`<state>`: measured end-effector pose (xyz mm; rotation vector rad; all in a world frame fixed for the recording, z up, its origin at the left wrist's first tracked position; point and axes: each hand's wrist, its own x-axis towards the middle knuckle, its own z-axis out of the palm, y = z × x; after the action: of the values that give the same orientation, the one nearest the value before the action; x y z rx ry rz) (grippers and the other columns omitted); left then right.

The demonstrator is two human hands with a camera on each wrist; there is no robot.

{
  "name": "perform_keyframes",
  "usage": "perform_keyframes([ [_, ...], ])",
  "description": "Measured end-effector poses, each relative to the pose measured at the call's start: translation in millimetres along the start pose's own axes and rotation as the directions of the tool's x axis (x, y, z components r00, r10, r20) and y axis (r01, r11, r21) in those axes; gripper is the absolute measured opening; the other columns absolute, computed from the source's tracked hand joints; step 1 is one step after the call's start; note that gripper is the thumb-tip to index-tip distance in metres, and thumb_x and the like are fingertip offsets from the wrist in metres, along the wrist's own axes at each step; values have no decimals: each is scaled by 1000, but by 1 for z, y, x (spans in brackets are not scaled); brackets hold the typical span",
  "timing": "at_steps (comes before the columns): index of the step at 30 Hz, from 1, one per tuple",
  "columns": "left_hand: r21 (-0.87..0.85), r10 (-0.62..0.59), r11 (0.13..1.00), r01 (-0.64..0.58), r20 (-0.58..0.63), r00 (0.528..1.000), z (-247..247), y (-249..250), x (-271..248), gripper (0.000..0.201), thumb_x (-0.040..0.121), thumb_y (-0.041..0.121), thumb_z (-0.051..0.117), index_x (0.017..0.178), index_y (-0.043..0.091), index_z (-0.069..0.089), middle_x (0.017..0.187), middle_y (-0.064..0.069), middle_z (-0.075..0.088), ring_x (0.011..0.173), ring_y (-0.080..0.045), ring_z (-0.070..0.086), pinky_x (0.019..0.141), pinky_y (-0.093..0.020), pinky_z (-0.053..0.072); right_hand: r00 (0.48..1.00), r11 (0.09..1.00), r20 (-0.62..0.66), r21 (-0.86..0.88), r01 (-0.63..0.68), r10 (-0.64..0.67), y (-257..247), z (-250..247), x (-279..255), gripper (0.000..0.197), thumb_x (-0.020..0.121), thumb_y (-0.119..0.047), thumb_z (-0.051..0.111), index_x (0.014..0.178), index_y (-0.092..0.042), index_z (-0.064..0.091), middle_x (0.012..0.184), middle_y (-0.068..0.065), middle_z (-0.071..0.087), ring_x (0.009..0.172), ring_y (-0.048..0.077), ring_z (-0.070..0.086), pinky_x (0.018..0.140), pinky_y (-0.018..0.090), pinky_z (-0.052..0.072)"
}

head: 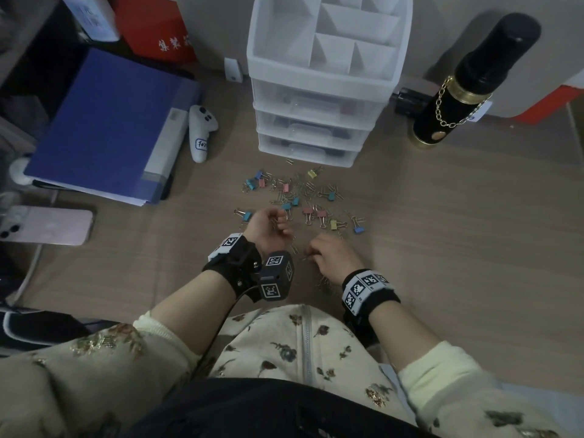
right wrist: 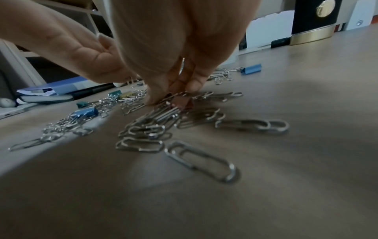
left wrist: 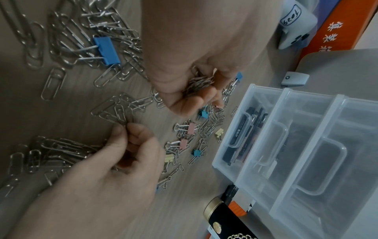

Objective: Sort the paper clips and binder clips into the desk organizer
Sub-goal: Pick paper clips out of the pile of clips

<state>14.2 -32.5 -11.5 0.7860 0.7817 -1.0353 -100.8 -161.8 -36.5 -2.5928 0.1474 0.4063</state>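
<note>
— How do the hands stand?

— My left hand (left wrist: 190, 90) cups a bundle of paper clips (left wrist: 199, 84); my right hand (left wrist: 131, 145) pinches another off the bench (head: 442, 248). The binder clips (head: 316, 213) lie scattered just beyond, near the desk organizer (head: 325, 52).

— Risk?

— The clips interlock, I reckon; lifting one may drag neighbours, and my overfull left palm could spill.

Head view high above desk (head: 442, 216), wrist views close (sharing scattered clips (head: 303, 197))

surface: wood-grain desk (head: 442, 248) | on it: paper clips (head: 303, 188), binder clips (head: 316, 213), desk organizer (head: 316, 90), blue folder (head: 104, 128), phone (head: 47, 226)
</note>
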Motion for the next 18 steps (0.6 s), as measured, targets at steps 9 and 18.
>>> perform_keyframes([
  [9, 11, 29, 1000, -28, -19, 999, -1, 0, -5, 35, 100, 26, 30, 81, 6, 52, 71, -4, 46, 65, -14, 46, 65, -25, 43, 999, 995, 42, -103, 8, -3, -7, 1, 0, 13, 93, -9, 49, 101, -11, 59, 107, 5, 54, 107, 21, 47, 90, 34, 42],
  [18, 1, 38, 999, -38, 2, 999, 1, -2, -9, 33, 100, 23, 31, 80, 6, 52, 72, -4, 46, 66, -15, 47, 67, -25, 43, 986, 974, -141, 218, -58, 90, -2, -18, -5, 12, 92, -19, 56, 98, -11, 62, 101, -1, 58, 90, 9, 51, 85, 24, 43],
])
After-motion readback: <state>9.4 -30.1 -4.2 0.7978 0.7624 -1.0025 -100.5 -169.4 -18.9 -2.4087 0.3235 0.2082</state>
